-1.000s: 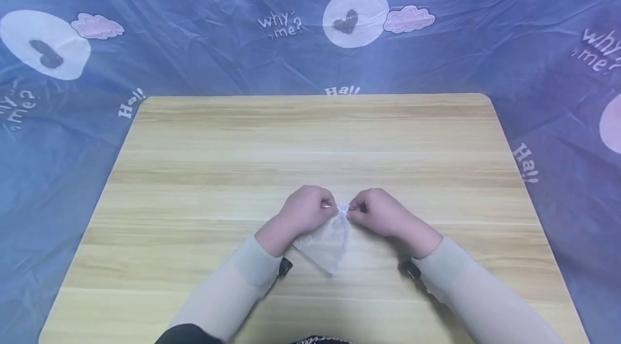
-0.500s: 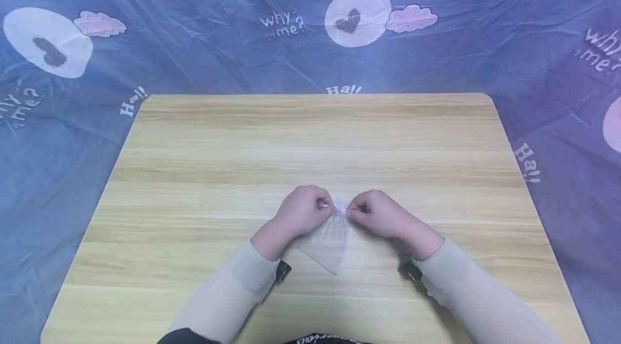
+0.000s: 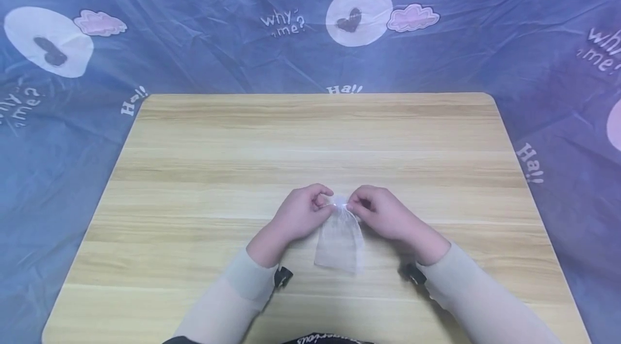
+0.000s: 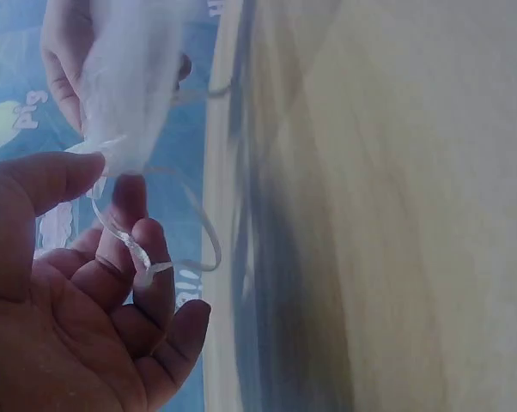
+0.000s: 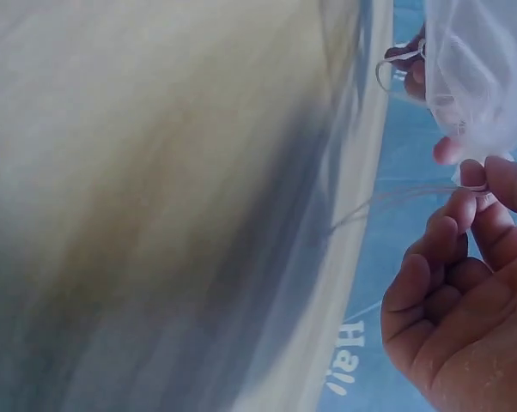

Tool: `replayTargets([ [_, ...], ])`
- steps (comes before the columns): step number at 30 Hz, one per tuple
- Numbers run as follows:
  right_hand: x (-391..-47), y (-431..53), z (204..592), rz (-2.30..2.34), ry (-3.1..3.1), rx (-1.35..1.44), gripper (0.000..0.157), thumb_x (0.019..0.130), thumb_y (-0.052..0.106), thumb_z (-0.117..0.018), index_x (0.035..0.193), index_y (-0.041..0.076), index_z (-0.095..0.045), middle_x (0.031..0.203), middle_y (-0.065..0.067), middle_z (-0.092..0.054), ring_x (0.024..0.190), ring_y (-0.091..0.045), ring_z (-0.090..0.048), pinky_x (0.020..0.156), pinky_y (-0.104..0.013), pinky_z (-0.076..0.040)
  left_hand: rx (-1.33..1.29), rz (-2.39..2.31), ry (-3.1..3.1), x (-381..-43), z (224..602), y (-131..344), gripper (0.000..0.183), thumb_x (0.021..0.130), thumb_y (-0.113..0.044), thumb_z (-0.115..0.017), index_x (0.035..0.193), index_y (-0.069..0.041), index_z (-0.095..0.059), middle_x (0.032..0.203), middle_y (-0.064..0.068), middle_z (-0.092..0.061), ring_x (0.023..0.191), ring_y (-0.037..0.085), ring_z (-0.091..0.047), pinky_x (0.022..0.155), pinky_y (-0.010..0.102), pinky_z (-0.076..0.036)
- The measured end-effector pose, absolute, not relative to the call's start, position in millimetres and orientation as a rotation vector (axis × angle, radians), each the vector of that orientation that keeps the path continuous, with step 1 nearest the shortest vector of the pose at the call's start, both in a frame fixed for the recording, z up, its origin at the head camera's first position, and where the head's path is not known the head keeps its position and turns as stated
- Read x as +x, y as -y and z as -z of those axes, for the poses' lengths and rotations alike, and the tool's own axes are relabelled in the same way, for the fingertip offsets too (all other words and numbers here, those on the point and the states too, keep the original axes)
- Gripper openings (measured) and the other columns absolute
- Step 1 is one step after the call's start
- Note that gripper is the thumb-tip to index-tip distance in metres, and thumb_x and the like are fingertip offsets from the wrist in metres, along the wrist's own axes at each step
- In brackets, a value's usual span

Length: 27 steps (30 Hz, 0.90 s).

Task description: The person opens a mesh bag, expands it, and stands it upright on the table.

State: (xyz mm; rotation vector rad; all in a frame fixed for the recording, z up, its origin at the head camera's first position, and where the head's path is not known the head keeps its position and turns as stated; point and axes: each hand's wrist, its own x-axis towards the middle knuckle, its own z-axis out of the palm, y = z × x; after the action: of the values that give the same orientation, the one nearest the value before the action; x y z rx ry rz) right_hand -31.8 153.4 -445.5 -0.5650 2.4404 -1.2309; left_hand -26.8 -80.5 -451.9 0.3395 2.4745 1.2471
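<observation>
A small sheer white drawstring bag (image 3: 339,244) hangs between my two hands, its gathered neck up and its body spread downward. My left hand (image 3: 302,213) pinches the drawstring (image 4: 121,233) at the left of the neck, thumb against fingers; a loose loop of it drapes over the other fingers. On the opposite side, my right hand (image 3: 383,212) pinches the string between thumb and forefinger, and thin string ends trail away from the fingertips in the right wrist view. The bag's neck (image 5: 482,146) is bunched tight close to both thumbs.
Under the hands lies a wood-grain table (image 3: 310,139) with rounded far corners. Blue printed cloth (image 3: 218,36) covers what is behind and beside it. A dark wrist-camera mount (image 3: 282,277) sits at the left cuff, another (image 3: 412,273) at the right.
The bag's body has swung from lower left to hang nearly straight down and slightly right. The left hand has moved slightly left, its forefinger lifting from the thumb. The neck looks more tightly gathered.
</observation>
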Motion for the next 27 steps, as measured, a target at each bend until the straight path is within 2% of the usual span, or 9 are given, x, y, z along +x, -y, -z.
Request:
replayTargets([
  [2, -31, -153, 443, 1.242, -2.456, -0.587, 0.006, 0.1, 0.01, -0.072, 0.095, 0.012, -0.073, 0.085, 0.007, -0.064, 0.078, -0.014, -0.058, 0.072, -0.031, -0.053, 0.341, -1.292, -2.45, -25, 451, 82, 0.029, 0.098, -0.024, -0.076, 0.122, -0.01, -0.075, 0.087, -0.006, -0.07, 0.068, 0.008, -0.059, 0.077, 0.031, -0.055],
  [5, -29, -152, 441, 1.259, -2.485, -0.627, 0.005, 0.1, 0.009, -0.072, 0.095, 0.011, -0.073, 0.085, 0.008, -0.063, 0.076, -0.012, -0.057, 0.07, -0.03, -0.053, 0.344, -1.369, -2.397, -24, 449, 83, 0.023, 0.098, -0.022, -0.076, 0.116, -0.008, -0.078, 0.077, -0.005, -0.066, 0.056, 0.006, -0.048, 0.067, 0.026, -0.051],
  [7, -28, -151, 439, 1.261, -2.517, -0.666, 0.005, 0.099, 0.008, -0.073, 0.095, 0.011, -0.074, 0.086, 0.009, -0.063, 0.077, -0.011, -0.058, 0.071, -0.031, -0.054, 0.352, -1.419, -2.37, -23, 448, 84, 0.018, 0.098, -0.018, -0.075, 0.111, -0.006, -0.08, 0.068, -0.007, -0.061, 0.052, 0.005, -0.043, 0.061, 0.022, -0.046],
  [10, -26, -151, 437, 1.247, -2.591, -0.74, 0.006, 0.097, 0.007, -0.075, 0.095, 0.012, -0.074, 0.087, 0.01, -0.063, 0.08, -0.009, -0.058, 0.074, -0.032, -0.055, 0.365, -1.473, -2.352, -21, 448, 84, 0.015, 0.098, -0.016, -0.075, 0.108, -0.006, -0.079, 0.055, -0.007, -0.044, 0.048, 0.005, -0.036, 0.054, 0.022, -0.04],
  [15, -24, -152, 436, 1.194, -2.735, -0.87, 0.007, 0.094, 0.007, -0.078, 0.092, 0.012, -0.073, 0.086, 0.01, -0.062, 0.081, -0.01, -0.057, 0.075, -0.035, -0.054, 0.397, -1.512, -2.418, -18, 448, 84, 0.011, 0.098, -0.017, -0.076, 0.103, -0.008, -0.08, 0.054, -0.011, -0.037, 0.048, 0.004, -0.034, 0.056, 0.024, -0.041],
  [20, -22, -153, 436, 1.188, -2.827, -0.908, 0.009, 0.091, 0.006, -0.08, 0.09, 0.011, -0.073, 0.086, 0.008, -0.064, 0.082, -0.012, -0.059, 0.076, -0.037, -0.055, 0.483, -1.55, -2.546, -16, 450, 82, 0.006, 0.095, -0.014, -0.078, 0.097, -0.008, -0.08, 0.053, -0.014, -0.031, 0.047, 0.001, -0.028, 0.052, 0.023, -0.037],
  [24, -21, -155, 435, 1.247, -2.864, -0.88, 0.01, 0.089, 0.003, -0.079, 0.088, 0.01, -0.073, 0.091, 0.003, -0.066, 0.09, -0.018, -0.062, 0.081, -0.042, -0.055, 0.56, -1.591, -2.634, -15, 450, 82, 0.005, 0.092, -0.012, -0.08, 0.094, -0.007, -0.081, 0.055, -0.015, -0.036, 0.049, -0.001, -0.026, 0.051, 0.023, -0.036],
  [27, -20, -155, 433, 1.296, -2.868, -0.856, 0.012, 0.087, 0.002, -0.078, 0.085, 0.011, -0.071, 0.101, -0.003, -0.068, 0.098, -0.025, -0.061, 0.085, -0.046, -0.053, 0.587, -1.616, -2.649, -15, 450, 81, 0.005, 0.091, -0.01, -0.08, 0.093, -0.006, -0.081, 0.058, -0.014, -0.04, 0.051, -0.002, -0.027, 0.052, 0.023, -0.036],
])
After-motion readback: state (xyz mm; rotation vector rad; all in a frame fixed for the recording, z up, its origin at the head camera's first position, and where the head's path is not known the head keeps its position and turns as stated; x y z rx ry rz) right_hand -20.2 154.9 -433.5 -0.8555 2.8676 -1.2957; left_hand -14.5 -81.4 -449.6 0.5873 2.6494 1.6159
